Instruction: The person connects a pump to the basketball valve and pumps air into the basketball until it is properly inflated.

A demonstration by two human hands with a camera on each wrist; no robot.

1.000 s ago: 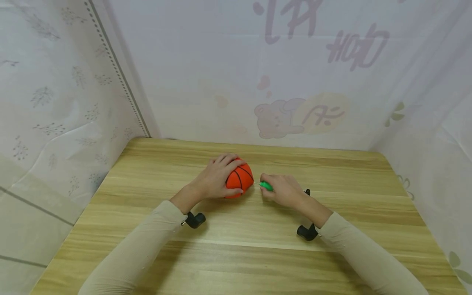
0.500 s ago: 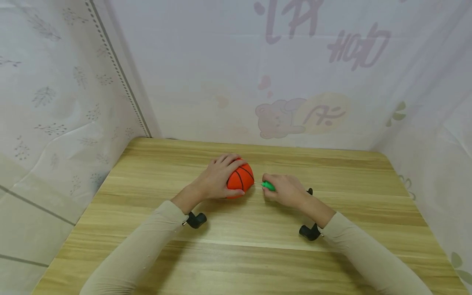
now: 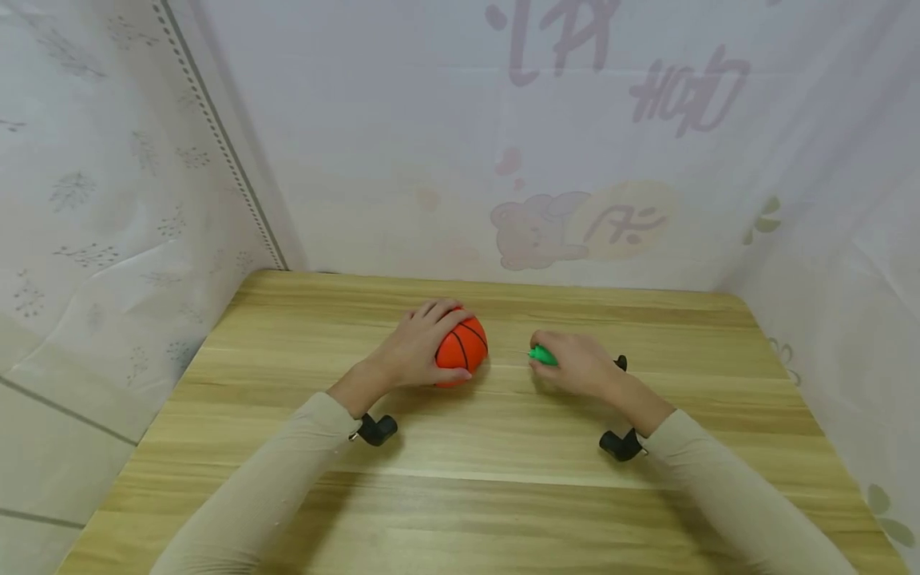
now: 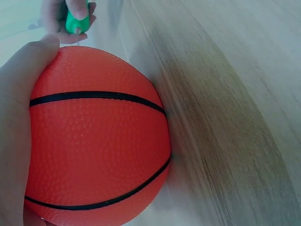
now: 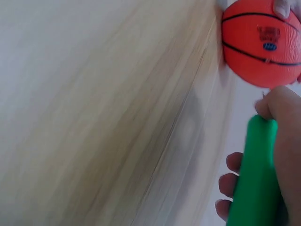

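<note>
A small orange basketball [image 3: 463,350] with black lines rests on the wooden table, left of its middle. My left hand [image 3: 420,347] grips it from the left, fingers over the far side and thumb along the near side. The left wrist view shows the basketball [image 4: 99,141] up close. To the right, my right hand [image 3: 575,363] holds a green ball pump [image 3: 543,355] whose thin needle points at the ball, with a gap between them. In the right wrist view, fingers wrap round the long green barrel of the pump [image 5: 256,174].
The wooden table [image 3: 460,511] stretches around both hands. A patterned curtain [image 3: 402,144] hangs behind its far edge, with more sheeting at both sides. Black wrist-camera mounts [image 3: 377,430] stick out below each wrist.
The right hand has drawn the pump rightward, and its needle, earlier at the ball's side, is now apart from it. My left hand keeps its grip on the ball, nearly still.
</note>
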